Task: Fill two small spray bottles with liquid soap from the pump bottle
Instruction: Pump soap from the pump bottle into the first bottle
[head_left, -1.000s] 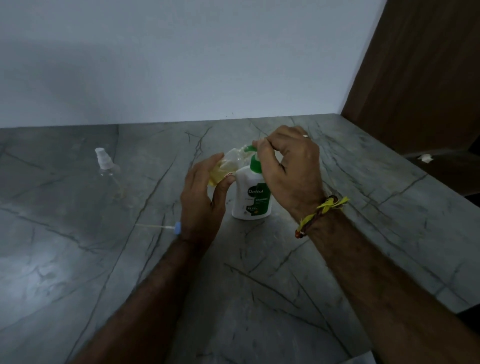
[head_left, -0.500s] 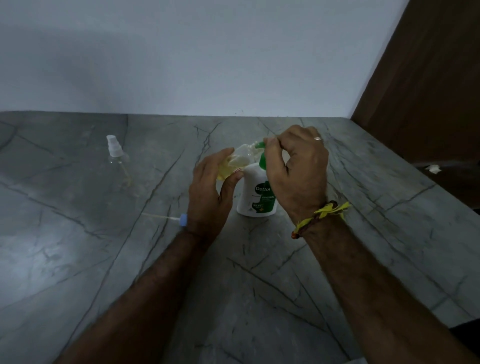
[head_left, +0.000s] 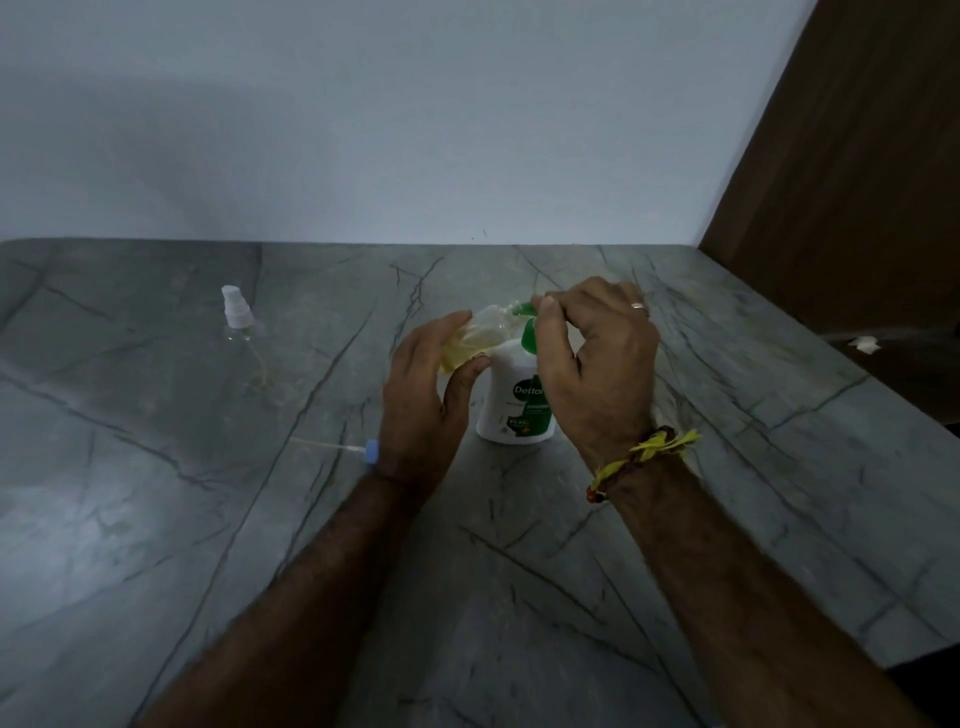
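Grey marble counter (head_left: 519, 597), yellow-soap spray bottle (head_left: 470, 340), pump bottle (head_left: 511, 400)

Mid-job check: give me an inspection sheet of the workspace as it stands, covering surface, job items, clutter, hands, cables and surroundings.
Surface: grey veined stone counter, dimly lit.
Job's things: white pump bottle with green pump stands upright at centre; small clear bottle, part full of yellowish liquid, held tilted at the spout; second spray bottle, capped, stands far left.
Clutter: loose blue sprayer cap with dip tube lies by the left wrist.
Hands: left hand holds the small clear bottle; right hand has fingertips on the green pump.
Cables: nothing seen.
Surroundings: pale wall behind, brown wood panel at right, small white scrap on a dark ledge.
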